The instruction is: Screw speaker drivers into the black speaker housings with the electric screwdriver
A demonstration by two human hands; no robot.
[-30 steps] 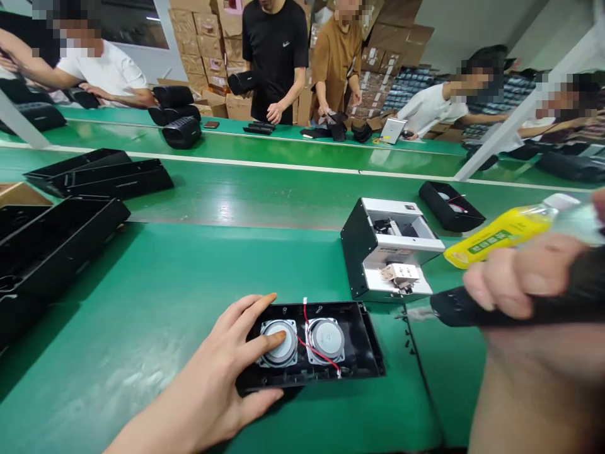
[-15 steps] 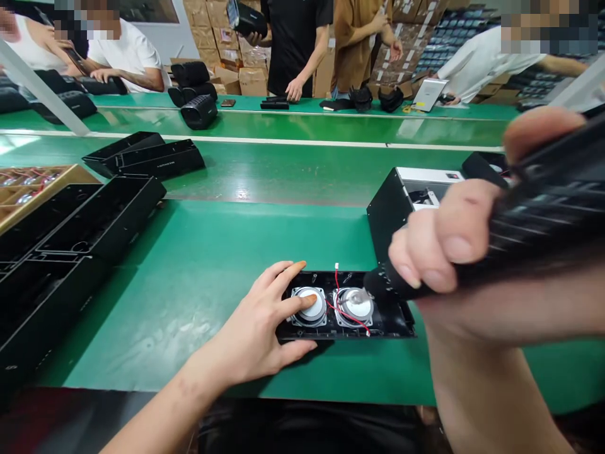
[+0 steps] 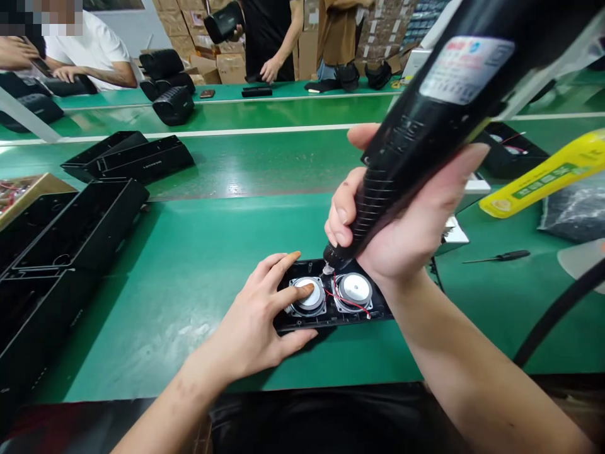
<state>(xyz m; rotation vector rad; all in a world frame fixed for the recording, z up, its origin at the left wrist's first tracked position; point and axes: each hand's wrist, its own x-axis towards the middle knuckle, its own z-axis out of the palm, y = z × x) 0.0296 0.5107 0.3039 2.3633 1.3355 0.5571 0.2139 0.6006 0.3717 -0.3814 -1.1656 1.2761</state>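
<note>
On the green bench lies a black speaker panel (image 3: pixel 336 316) with two round speaker drivers, a left driver (image 3: pixel 302 304) and a right driver (image 3: pixel 356 289). Thin red wires (image 3: pixel 347 302) with a white plug run across the right driver. My left hand (image 3: pixel 250 315) grips the panel's left end, thumb along the near edge and a fingertip pressed on the left driver. My right hand (image 3: pixel 401 233) is wrapped around a black electric screwdriver (image 3: pixel 411 139), tilted down to the left. Its tip is at the upper right corner of the left driver; whether it touches a screw I cannot tell.
Black speaker housings (image 3: pixel 85 221) line the left side, beside a cardboard tray (image 3: pixel 38 195). At right are a thin screwdriver (image 3: pixel 505 256), a yellow packet (image 3: pixel 543 173) and a black cable (image 3: pixel 562 309). Co-workers stand across the bench near finished speakers (image 3: pixel 172 104).
My right hand has swung the electric screwdriver leftward and more upright, its tip going from the right driver to the left driver's corner. My left hand keeps its hold. The view has shifted right.
</note>
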